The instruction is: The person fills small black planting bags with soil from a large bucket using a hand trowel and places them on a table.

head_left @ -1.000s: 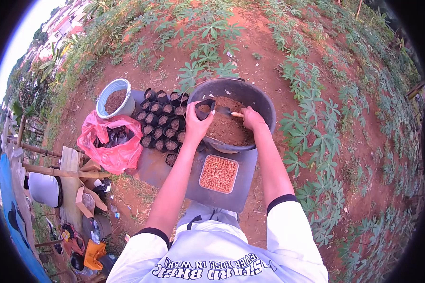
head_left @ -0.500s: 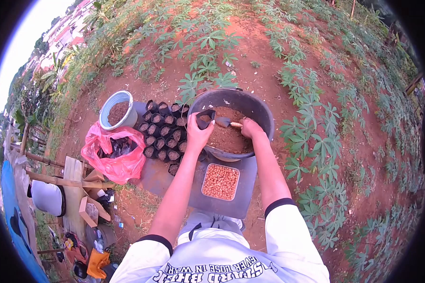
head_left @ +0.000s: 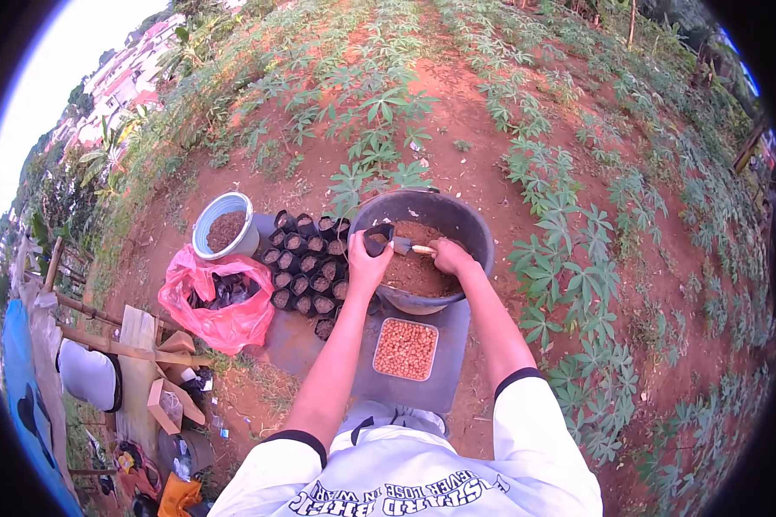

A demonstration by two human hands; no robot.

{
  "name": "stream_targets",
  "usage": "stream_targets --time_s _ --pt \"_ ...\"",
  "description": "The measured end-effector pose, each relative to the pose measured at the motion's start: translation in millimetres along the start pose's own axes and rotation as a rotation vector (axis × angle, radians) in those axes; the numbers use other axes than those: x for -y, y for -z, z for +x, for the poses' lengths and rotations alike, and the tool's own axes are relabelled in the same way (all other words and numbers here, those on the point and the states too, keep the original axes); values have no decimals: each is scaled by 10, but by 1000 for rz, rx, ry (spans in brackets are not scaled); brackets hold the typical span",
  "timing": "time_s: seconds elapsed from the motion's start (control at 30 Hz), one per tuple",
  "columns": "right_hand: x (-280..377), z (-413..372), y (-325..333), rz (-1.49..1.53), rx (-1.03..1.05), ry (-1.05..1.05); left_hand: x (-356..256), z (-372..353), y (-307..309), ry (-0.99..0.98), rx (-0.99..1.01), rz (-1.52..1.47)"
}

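My left hand [head_left: 369,261] is wrapped round a small black planting bag [head_left: 378,236], its mouth turned up, over the left side of a large black bucket [head_left: 472,220]. In my right hand [head_left: 450,256] is the light handle of a small trowel [head_left: 405,246]. The trowel's dark blade points left and sits right at the bag's mouth. Loose brown soil [head_left: 418,274] fills the lower part of the bucket beneath both hands. Several soil-filled black planting bags [head_left: 309,265] stand packed in rows just left of the bucket.
A clear tub of orange-brown kernels [head_left: 405,349] rests on the grey board [head_left: 422,392] nearest me. To the left are a pale bucket of soil [head_left: 248,237] and a pink plastic bag [head_left: 224,326] with black bags inside. Leafy plants [head_left: 565,233] grow in rows on the right.
The trowel has moved left, its blade now at the mouth of the planting bag. My right hand has shifted left with it. The whole view has tilted slightly, so things appear lower.
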State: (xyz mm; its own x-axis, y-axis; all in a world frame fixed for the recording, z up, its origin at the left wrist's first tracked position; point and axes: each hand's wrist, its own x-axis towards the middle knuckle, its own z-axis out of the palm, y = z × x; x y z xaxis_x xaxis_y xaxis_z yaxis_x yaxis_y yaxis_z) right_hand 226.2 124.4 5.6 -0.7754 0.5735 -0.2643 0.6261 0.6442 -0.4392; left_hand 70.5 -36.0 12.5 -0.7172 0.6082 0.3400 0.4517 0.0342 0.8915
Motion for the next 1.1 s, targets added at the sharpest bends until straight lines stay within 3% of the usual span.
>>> stream_targets --time_s 0.2,0.57,0.83,1.1 --pt "-145 -120 108 138 -92 144 -131 -16 44 -104 -25 66" --pt "-222 -725 924 -23 -124 159 -117 -35 46 -183 24 135" --pt "61 -1171 1343 -42 -110 231 -106 -39 55 -228 54 125" --pt "284 -1108 1404 -56 -87 310 -110 -31 60 -217 80 131"
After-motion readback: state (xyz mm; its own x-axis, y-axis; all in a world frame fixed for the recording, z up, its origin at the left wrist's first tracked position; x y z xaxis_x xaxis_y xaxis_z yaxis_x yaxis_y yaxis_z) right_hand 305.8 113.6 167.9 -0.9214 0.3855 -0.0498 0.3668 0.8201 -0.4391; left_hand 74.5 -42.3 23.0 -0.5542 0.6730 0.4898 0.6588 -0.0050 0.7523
